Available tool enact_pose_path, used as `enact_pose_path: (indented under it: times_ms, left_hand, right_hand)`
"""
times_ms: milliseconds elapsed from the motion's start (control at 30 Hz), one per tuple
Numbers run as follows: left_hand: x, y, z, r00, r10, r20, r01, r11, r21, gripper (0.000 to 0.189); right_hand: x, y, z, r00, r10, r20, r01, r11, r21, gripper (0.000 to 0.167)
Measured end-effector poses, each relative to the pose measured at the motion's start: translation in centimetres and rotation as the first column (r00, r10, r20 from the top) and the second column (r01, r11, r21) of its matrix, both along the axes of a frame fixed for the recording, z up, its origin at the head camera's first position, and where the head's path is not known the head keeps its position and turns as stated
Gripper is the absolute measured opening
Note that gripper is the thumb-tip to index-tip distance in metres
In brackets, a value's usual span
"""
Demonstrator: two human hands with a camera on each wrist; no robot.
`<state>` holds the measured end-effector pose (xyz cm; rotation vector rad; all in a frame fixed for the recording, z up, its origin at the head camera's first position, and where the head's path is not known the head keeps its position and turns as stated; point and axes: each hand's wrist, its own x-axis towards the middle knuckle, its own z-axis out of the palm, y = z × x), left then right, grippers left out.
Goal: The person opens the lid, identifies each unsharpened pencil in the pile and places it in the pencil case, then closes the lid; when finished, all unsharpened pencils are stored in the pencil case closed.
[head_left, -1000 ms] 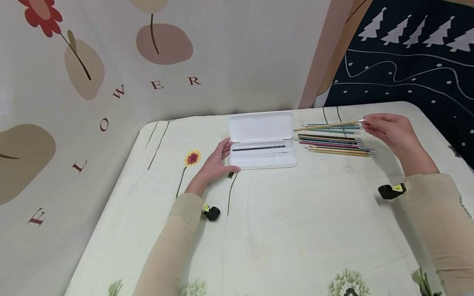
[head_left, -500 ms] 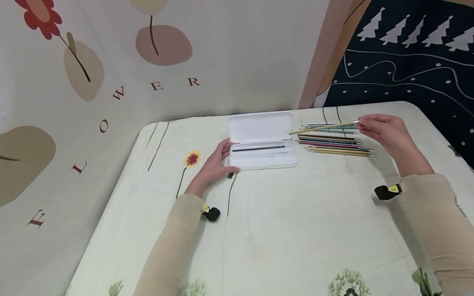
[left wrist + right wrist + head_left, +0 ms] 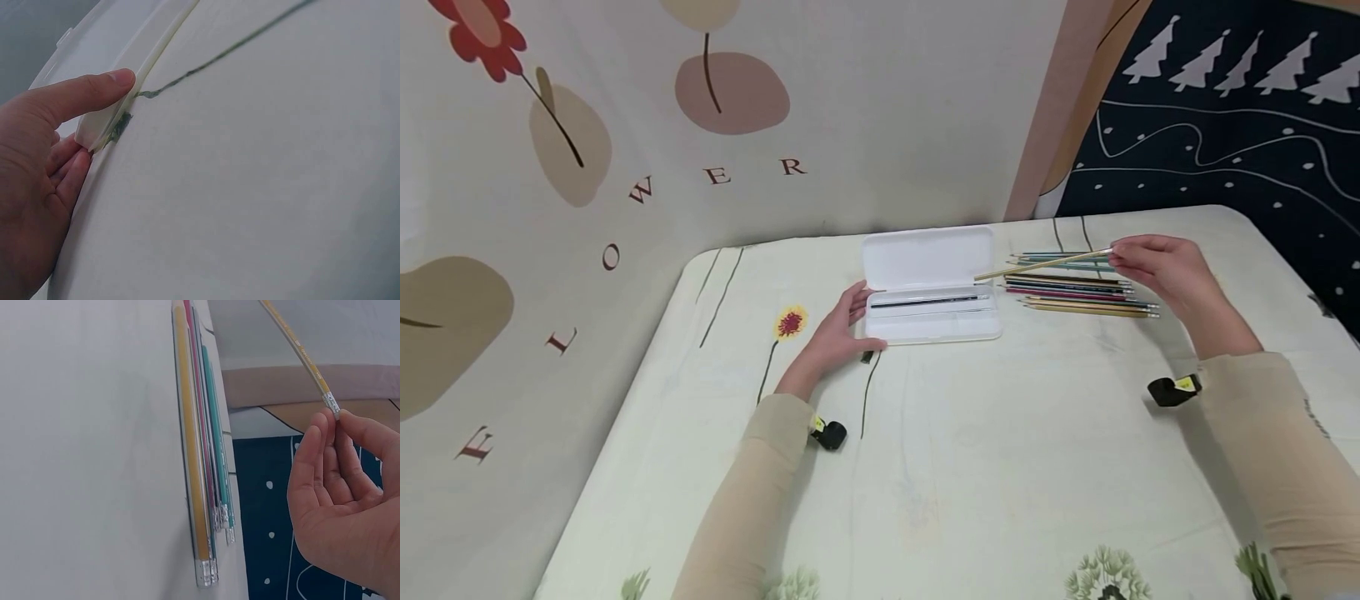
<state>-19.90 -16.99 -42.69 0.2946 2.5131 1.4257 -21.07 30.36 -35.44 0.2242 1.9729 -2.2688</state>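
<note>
A: Starting at the left, what is the left hand [image 3: 833, 336] doing?

B: It grips the left end of the white case [image 3: 934, 328], thumb on the near rim, fingers curled round the end. It hasn't shifted over the last second, and neither has the case.

A: And the case itself?

B: It sits towards the far side of the table [image 3: 962, 467], lid [image 3: 928, 257] raised on the far side. One thin dark stick [image 3: 928, 301], perhaps a pencil, lies in the tray.

A: So what has changed?

B: The yellow pencil [image 3: 1045, 265]. A second ago its tip was just right of the lid; now it has come left and appears in front of the lid's near right corner, above the tray.

A: Which brings it closer to the case, then, but not yet into it.

B: Yes. Beneath and beside it, the loose pencils [image 3: 1090, 312] lie in rows, unchanged.

A: Last, the right hand [image 3: 1168, 267]?

B: Farthest right, it has travelled left with the pencil, pinching the eraser end between thumb and fingertips, the fingers bent and close together.
</note>
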Motion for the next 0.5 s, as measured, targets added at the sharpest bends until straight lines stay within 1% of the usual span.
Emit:
enact_pose_path:
  times_ms: [100, 233, 333, 500]
  left_hand:
    - [0.0, 0.0, -0.1, 1.000, 0.001, 0.000, -0.001, 1.000, 0.003, 0.111]
    - [0.0, 0.0, -0.1, 1.000, -0.001, -0.004, 0.001, 1.000, 0.008, 0.111]
    - [0.0, 0.0, -0.1, 1.000, -0.005, -0.005, 0.005, 1.000, 0.009, 0.111]
    - [0.1, 0.0, 0.0, 1.000, -0.004, -0.005, 0.004, 1.000, 0.015, 0.111]
  right_hand:
    - [-0.1, -0.3, -0.1, 1.000, 0.005, 0.016, -0.005, 1.000, 0.018, 0.009]
    - [-0.4, -0.8, -0.3, 0.998, -0.007, 0.063, 0.003, 0.998, 0.069, 0.004]
    - [-0.5, -1.2, -0.5, 0.997, -0.006, 0.083, -0.003, 0.995, 0.102, 0.005]
    - [-0.6, -1.7, -0.9, 0.997, 0.030, 0.065, -0.037, 0.993, 0.114, 0.005]
